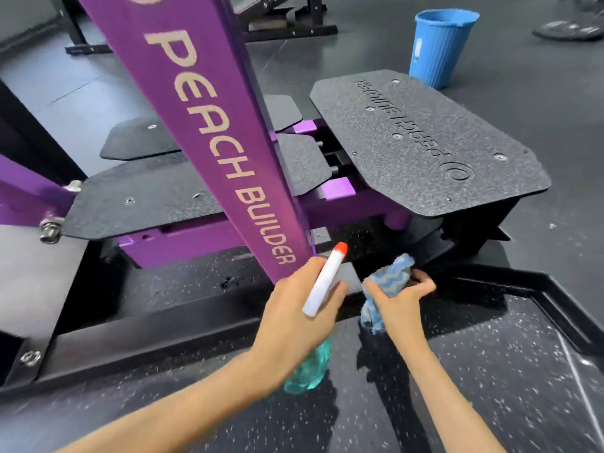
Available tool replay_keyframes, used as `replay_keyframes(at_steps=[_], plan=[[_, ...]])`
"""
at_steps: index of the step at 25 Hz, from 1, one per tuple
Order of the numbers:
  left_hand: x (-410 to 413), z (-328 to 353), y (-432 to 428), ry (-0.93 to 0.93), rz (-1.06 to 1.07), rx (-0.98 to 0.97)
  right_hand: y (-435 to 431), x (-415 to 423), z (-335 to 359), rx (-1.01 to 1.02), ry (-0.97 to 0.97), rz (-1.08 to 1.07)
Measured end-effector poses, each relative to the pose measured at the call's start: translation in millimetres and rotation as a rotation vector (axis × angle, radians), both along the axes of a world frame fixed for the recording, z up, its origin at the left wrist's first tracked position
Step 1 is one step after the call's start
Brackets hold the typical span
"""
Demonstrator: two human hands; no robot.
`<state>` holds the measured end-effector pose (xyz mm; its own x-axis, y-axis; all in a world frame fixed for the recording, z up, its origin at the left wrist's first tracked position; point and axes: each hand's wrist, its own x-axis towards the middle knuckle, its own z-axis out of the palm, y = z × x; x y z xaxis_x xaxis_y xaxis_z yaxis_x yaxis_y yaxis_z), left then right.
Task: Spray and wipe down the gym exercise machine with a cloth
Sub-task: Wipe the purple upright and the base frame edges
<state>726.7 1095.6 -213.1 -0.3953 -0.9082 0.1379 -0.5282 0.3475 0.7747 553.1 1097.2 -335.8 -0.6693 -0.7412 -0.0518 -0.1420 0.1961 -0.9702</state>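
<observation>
Far left of the frame there's a silver bolt head (50,228) sticking out of the purple frame, and next to it a flat black textured foot plate (147,197). A fat purple metal beam with tan "PEACH BUILDER" lettering (196,109) runs diagonally from the top of the frame down to the lower centre.

Right at the bottom end of that beam is the left hand (294,308), fingers wrapped round the neck of a spray bottle with a white head, red tip and see-through teal body (323,282). The red tip points up toward the beam and the teal body hangs out below the hand.

Just right of it, the right hand (402,299) has its fingers bunched tight on a blue and grey zigzag cloth (390,276). The cloth is in the lower centre, up against the dark base under the machine. Can't tell if it's actually touching the metal, it's pretty shadowy there.

Above that hand sits a bigger black textured plate with raised lettering (425,138), tilted a bit. Below everything is black speckled rubber flooring (490,371).

Upper right there's a blue ribbed plastic bucket (438,50) standing on the floor behind the plate, and a dark shoe (568,27) in the top right corner.
</observation>
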Motion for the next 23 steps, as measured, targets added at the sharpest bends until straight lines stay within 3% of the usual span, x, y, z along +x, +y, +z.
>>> replay_keyframes(at_steps=[3,6,8,11,15,19,23], plan=[[-42,-22,-14,0.061,0.095,0.031,-5,-20,-10,0.126,-0.166,0.014],[-64,-35,-19,0.121,0.1,0.048,-11,-38,-15,0.065,-0.418,0.021],[-64,-42,-21,0.138,0.047,0.016,-20,-39,-9,-0.02,-0.255,0.013],[-45,-53,-19,0.164,-0.018,-0.06,-58,-37,8,-0.121,0.112,-0.171],[-17,-70,-14,0.23,-0.023,-0.008,-114,-11,26,-0.243,0.134,-0.481],[-2,-83,-20,0.138,-0.034,-0.17,-100,40,14,-0.414,0.406,-0.097],[5,-85,-22,0.038,-0.024,-0.128,-112,13,15,-0.364,0.212,-0.351]])
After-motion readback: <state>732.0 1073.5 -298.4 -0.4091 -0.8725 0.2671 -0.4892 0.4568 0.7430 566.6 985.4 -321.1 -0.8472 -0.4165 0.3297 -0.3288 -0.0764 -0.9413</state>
